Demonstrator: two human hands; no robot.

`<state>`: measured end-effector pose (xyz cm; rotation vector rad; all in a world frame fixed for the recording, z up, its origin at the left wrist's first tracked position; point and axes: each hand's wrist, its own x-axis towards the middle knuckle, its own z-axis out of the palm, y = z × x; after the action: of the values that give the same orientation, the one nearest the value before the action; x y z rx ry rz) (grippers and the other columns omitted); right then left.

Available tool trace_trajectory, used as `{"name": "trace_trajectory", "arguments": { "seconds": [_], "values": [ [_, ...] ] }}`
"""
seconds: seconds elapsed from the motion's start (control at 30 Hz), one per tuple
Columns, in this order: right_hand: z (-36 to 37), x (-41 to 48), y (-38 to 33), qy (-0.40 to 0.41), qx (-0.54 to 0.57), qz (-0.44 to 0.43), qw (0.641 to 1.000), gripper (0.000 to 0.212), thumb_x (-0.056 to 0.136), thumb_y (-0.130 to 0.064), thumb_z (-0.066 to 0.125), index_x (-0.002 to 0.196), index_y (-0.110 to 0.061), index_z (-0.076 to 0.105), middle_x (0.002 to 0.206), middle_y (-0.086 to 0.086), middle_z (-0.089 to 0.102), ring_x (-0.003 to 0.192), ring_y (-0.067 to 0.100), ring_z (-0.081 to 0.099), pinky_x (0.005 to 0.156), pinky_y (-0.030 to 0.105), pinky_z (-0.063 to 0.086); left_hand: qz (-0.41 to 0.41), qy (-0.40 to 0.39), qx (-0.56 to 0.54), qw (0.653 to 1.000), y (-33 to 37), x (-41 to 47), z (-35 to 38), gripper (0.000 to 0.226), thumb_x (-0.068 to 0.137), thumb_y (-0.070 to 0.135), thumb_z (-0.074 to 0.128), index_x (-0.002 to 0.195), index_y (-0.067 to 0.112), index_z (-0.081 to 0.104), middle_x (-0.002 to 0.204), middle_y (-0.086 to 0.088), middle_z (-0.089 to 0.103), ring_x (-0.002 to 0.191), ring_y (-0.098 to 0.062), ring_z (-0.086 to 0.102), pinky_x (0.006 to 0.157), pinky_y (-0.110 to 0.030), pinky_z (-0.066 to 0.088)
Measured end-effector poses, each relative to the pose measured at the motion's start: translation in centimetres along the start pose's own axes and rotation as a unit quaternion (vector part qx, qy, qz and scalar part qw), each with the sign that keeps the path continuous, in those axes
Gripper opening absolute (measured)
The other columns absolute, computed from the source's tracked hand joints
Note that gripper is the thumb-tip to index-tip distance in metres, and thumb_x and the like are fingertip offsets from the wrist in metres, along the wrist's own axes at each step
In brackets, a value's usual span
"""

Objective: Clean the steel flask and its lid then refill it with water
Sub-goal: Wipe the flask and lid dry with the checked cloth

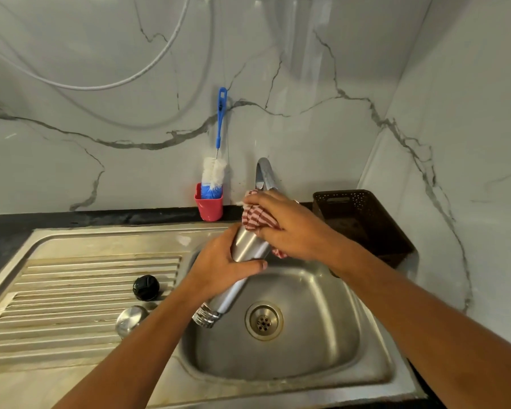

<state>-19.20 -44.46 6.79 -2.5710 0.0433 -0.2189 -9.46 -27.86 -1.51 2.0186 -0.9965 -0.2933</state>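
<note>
The steel flask (248,249) is held tilted over the sink basin (307,335), its threaded mouth (206,316) pointing down and toward me. My left hand (222,267) grips the flask's middle. My right hand (289,225) grips a red-and-white striped cloth (255,218) wrapped over the flask's raised base end. A black inner cap (146,287) and a steel cup lid (131,319) lie on the ribbed drainboard (71,290) to the left.
The tap (263,172) stands behind the basin, no water visibly running. A blue-handled bottle brush (216,172) sits in a red cup (209,208) against the marble wall. A dark perforated basket (363,222) stands at the right. The drain (263,320) is open.
</note>
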Motion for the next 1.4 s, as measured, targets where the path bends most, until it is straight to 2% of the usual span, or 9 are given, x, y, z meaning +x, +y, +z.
{"name": "trace_trajectory", "arguments": {
  "seconds": [0.3,0.53,0.63,0.8,0.9,0.97,1.1,1.3,1.4],
  "values": [
    [-1.2,1.3,0.3,-0.09,0.275,0.225,0.93,0.04,0.1,-0.057,0.058,0.107,-0.02,0.072,0.099,0.007,0.077,0.087,0.022,0.075,0.085,0.036,0.059,0.135,0.021,0.206,0.969,0.5,-0.7,0.9,0.093,0.072,0.068,0.074,0.151,0.027,0.045,0.125,0.006,0.071,0.099,-0.012,0.069,0.085,-0.023,0.051],
    [3.6,-2.2,1.1,0.045,-0.054,-0.035,0.997,0.048,0.096,-0.036,0.061,0.144,-0.033,0.054,0.156,-0.004,0.038,0.138,0.019,0.043,0.112,0.037,0.041,0.066,0.044,0.098,0.992,-0.2,-1.0,0.5,0.048,0.071,0.046,0.088,0.106,0.035,0.059,0.084,0.022,0.064,0.072,0.006,0.062,0.062,-0.006,0.041],
    [2.2,-1.5,1.3,-0.008,0.094,0.073,0.993,0.036,0.099,-0.044,0.064,0.133,-0.03,0.063,0.131,-0.003,0.061,0.114,0.016,0.062,0.102,0.038,0.053,0.11,0.035,0.158,0.981,-0.4,-1.3,0.9,0.064,0.071,0.056,0.083,0.125,0.028,0.061,0.1,0.015,0.07,0.073,0.005,0.059,0.067,-0.005,0.037],
    [-0.8,-0.3,1.0,-0.023,0.404,0.221,0.887,0.03,0.104,-0.042,0.055,0.102,-0.017,0.072,0.085,0.001,0.076,0.078,0.02,0.07,0.073,0.028,0.056,0.135,0.041,0.172,0.975,0.5,-0.8,0.9,0.093,0.071,0.066,0.081,0.15,0.027,0.049,0.121,0.011,0.07,0.092,-0.002,0.062,0.081,-0.018,0.046],
    [1.1,-1.4,1.2,0.051,0.402,0.2,0.892,0.036,0.108,-0.047,0.045,0.128,-0.023,0.063,0.112,0.003,0.074,0.103,0.018,0.07,0.093,0.031,0.054,0.084,0.044,0.114,0.989,-0.2,-0.2,0.3,0.09,0.065,0.07,0.078,0.142,0.031,0.054,0.113,0.014,0.072,0.086,0.001,0.065,0.077,-0.022,0.055],
    [2.5,-2.8,1.2,0.057,0.304,0.135,0.941,0.045,0.109,-0.047,0.044,0.152,-0.036,0.043,0.145,0.0,0.056,0.126,0.016,0.059,0.103,0.032,0.048,0.04,0.051,0.054,0.996,-0.9,-0.1,-0.1,0.085,0.063,0.067,0.078,0.136,0.029,0.058,0.103,0.015,0.071,0.082,0.0,0.067,0.073,-0.022,0.055],
    [1.7,-2.8,0.3,0.052,0.201,0.065,0.976,0.048,0.109,-0.038,0.048,0.156,-0.038,0.036,0.146,-0.007,0.049,0.115,0.002,0.057,0.095,0.023,0.05,0.023,0.045,0.016,0.999,-0.9,-0.1,-0.4,0.081,0.063,0.066,0.077,0.132,0.03,0.057,0.098,0.018,0.069,0.082,-0.001,0.067,0.072,-0.025,0.057],
    [-0.9,-0.1,0.5,0.07,0.455,0.212,0.862,0.042,0.101,-0.056,0.053,0.115,-0.021,0.073,0.102,0.003,0.077,0.096,0.021,0.072,0.1,0.041,0.054,0.034,-0.011,-0.006,0.999,0.8,0.0,-0.5,0.094,0.061,0.071,0.078,0.142,0.033,0.051,0.109,0.017,0.068,0.09,-0.002,0.067,0.077,-0.02,0.053],
    [0.5,0.1,-0.8,0.138,0.58,0.204,0.776,0.047,0.102,-0.051,0.053,0.125,-0.015,0.073,0.114,0.008,0.076,0.104,0.024,0.069,0.097,0.04,0.052,0.011,0.016,-0.122,0.992,1.3,-0.3,-0.4,0.084,0.063,0.059,0.084,0.137,0.043,0.049,0.114,0.016,0.07,0.098,0.0,0.069,0.083,-0.022,0.056]
  ]
}}
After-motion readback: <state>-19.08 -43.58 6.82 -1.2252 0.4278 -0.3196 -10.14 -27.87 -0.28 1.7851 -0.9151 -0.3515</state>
